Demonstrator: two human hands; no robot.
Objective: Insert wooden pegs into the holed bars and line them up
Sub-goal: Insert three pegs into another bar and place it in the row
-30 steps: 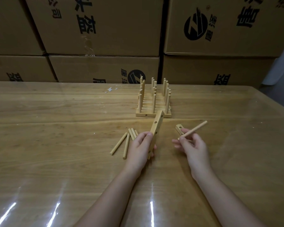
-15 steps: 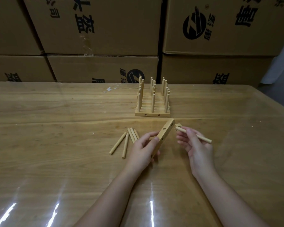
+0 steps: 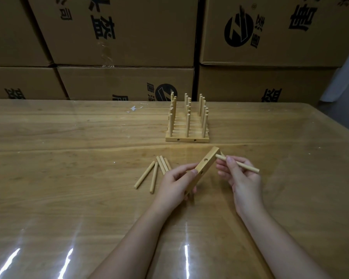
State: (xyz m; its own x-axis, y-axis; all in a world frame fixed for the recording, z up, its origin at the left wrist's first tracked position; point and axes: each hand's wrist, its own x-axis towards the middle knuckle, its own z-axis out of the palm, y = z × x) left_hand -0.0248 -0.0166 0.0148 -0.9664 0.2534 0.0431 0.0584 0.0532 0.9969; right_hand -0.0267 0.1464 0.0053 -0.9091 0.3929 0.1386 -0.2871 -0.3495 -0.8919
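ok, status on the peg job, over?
Left hand grips holed bar, tilted. Right hand pinches peg, tip at bar's upper end, not seated. Nothing in the way; spare pegs lie left.

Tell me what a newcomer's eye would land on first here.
At centre, the left hand grips a pale wooden bar with round holes, tilted up, while the right hand pinches a thin light-wood peg beside its far end. Behind them stands a block of finished bars bristling with upright pegs; loose pegs lie left of the hand.
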